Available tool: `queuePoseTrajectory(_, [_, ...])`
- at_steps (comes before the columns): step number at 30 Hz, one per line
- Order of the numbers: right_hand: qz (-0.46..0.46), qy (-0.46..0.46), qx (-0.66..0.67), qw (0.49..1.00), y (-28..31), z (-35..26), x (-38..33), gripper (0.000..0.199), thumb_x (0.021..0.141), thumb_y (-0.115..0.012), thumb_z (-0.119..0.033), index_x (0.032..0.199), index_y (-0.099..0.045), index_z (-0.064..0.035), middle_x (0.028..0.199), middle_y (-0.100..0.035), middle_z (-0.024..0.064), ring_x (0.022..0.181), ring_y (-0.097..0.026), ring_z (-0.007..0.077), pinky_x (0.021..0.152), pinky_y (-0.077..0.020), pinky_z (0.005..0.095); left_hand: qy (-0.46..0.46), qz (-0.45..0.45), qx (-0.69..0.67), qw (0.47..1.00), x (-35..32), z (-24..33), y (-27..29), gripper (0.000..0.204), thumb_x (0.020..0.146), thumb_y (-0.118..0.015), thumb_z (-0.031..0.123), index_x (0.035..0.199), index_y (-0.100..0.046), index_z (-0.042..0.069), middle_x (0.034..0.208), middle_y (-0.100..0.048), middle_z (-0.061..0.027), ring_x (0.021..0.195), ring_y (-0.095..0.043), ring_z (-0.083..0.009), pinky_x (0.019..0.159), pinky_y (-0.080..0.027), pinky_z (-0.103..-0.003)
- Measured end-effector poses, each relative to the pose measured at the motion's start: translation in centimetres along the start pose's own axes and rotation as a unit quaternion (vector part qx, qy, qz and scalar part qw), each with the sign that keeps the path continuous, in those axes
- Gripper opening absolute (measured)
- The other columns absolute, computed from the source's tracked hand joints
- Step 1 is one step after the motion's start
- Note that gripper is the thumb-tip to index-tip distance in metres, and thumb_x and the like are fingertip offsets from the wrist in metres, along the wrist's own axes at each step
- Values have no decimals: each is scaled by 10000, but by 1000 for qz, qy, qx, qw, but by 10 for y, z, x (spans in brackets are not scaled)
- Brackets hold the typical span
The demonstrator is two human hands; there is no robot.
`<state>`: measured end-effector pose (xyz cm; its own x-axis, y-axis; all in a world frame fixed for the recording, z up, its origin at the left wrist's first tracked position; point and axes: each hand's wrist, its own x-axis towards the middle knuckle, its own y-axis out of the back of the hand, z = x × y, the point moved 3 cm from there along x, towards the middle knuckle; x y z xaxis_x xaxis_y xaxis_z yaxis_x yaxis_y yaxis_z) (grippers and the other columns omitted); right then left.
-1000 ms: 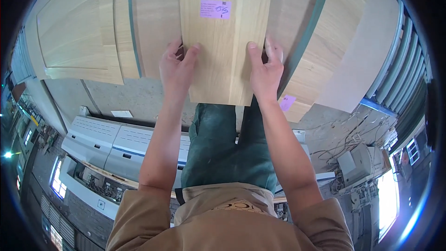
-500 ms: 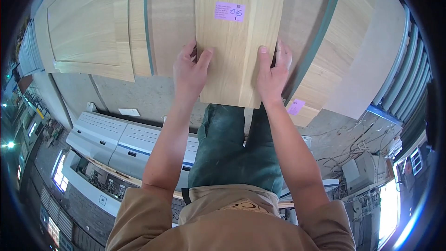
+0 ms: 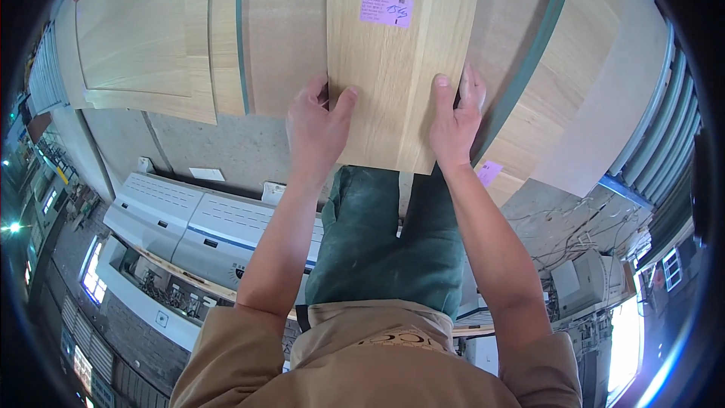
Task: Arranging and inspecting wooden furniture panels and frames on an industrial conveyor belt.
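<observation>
A pale wood board (image 3: 393,106) with a purple label (image 3: 386,10) is held between my two hands in front of my thighs. My left hand (image 3: 322,117) clasps its left edge, thumb on the face and fingers round the side. At the opposite edge my right hand (image 3: 456,113) grips in the same way, its thumb also flat on the face. The fingertips of both hands are partly hidden behind the board. The board's near end lies just above my green trousers, and its far end runs out of the top of the picture.
Behind the board is a brown sheet (image 3: 287,38) between green edge strips. A framed wood panel (image 3: 143,30) stands at the left, another wood panel (image 3: 559,83) at the right. Grey rollers (image 3: 664,128) are at far right, a long white machine (image 3: 158,204) at lower left, cables (image 3: 581,234) on the floor.
The board and both my hands have shifted slightly to the right. My grip on both edges stays the same.
</observation>
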<state>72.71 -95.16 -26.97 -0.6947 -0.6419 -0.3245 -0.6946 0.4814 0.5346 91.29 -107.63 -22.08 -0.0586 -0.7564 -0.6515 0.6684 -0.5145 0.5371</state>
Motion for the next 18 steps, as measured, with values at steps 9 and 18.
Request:
queuePoseTrajectory(9, [12, -4, -8, 1000, -2, -1, 0, 549, 1108, -593, -367, 1527, -545, -15, 1496, -556, 215, 1417, -492, 346, 1188, -377, 416, -2, 21, -19, 1000, 2, -1, -1, 440, 884, -784, 263, 1212, -748, -28, 957, -789, -177, 890, -766, -264, 830, -574, -391])
queuePoseTrajectory(18, [11, 28, -29, 999, -4, 1, -1, 573, 1109, -583, -369, 1541, -518, 2, 1495, -546, 245, 1417, -482, 375, 1197, -367, 434, -30, 35, 17, 999, 2, -3, -4, 445, 890, -785, 280, 1198, -732, -36, 1054, -779, -217, 1006, -756, -342, 895, -577, -438])
